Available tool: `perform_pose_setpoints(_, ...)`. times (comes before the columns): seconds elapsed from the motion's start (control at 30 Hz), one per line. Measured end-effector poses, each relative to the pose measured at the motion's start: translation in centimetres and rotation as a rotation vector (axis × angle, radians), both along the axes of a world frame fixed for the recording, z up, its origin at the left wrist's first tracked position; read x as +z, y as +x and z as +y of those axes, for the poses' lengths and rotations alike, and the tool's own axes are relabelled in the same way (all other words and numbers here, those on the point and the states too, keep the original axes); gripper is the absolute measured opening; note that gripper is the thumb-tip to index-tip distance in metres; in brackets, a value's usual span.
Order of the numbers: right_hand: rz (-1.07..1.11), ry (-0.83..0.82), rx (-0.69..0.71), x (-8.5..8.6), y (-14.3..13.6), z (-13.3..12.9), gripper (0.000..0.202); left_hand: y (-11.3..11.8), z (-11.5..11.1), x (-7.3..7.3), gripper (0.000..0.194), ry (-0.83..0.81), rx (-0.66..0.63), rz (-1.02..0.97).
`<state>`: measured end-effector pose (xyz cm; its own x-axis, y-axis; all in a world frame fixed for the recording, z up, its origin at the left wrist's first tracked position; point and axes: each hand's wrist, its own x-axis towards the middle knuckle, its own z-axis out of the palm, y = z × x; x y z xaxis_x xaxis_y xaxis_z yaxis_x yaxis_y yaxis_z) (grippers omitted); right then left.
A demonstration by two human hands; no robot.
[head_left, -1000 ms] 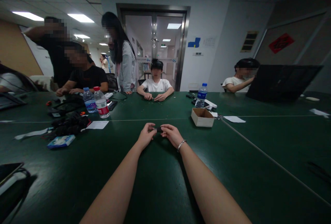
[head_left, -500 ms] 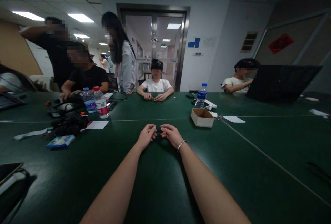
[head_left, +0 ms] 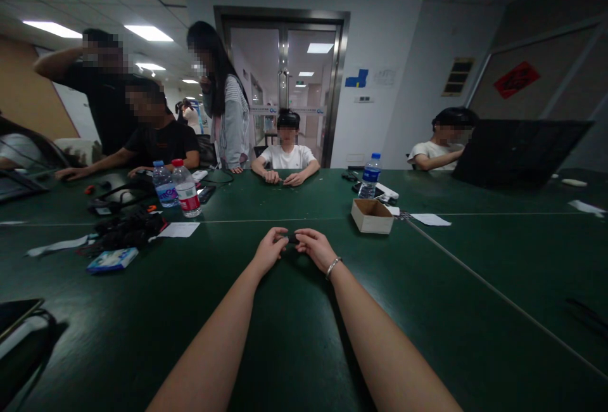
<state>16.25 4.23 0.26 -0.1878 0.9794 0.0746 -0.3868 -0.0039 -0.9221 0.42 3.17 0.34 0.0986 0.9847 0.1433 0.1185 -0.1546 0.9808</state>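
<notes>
A small black object is held between my two hands, just above the green table. My left hand pinches its left end with thumb and fingers. On its right end, my right hand has its fingertips closed; a silver bracelet is round that wrist. The object is too small and dark to make out in detail. An open cardboard box sits beyond my right hand, to the right.
Two bottles stand at the back left, near tangled black gear and a blue-white packet. Another bottle stands behind the box. A person sits opposite; a large black screen is at right.
My hands have barely moved and still hold the black object. At the left, a seated person in black has stretched an arm out leftward along the table.
</notes>
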Motion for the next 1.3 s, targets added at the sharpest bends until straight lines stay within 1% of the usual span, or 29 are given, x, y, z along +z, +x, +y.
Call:
perform_pose_setpoints(0.13, -0.004, 0.006, 0.005, -0.03, -0.05, -0.03, 0.033, 0.13, -0.08, 0.07, 0.032, -0.006, -0.023, 0.006)
perform_pose_setpoints(0.47, -0.023, 0.019, 0.021, -0.01, -0.06, -0.01, 0.034, 0.06, 0.06, -0.15, 0.029, 0.002, -0.029, -0.001)
perform_pose_setpoints(0.67, -0.004, 0.011, 0.014, -0.02, -0.03, -0.01, 0.032, 0.07, 0.02, 0.01, 0.029, -0.011, -0.015, -0.006)
perform_pose_setpoints(0.8, -0.010, 0.005, 0.023, -0.05, -0.02, 0.01, 0.031, 0.11, 0.05, 0.03, 0.028, -0.010, 0.019, -0.023)
perform_pose_setpoints(0.97, -0.007, 0.007, 0.013, -0.06, 0.02, 0.03, 0.031, 0.08, -0.04, 0.05, 0.024, 0.004, 0.037, -0.026)
perform_pose_setpoints(1.3, 0.007, 0.014, 0.018, -0.02, -0.04, -0.06, 0.030, -0.09, -0.22, 0.43, 0.032, 0.008, 0.037, -0.078)
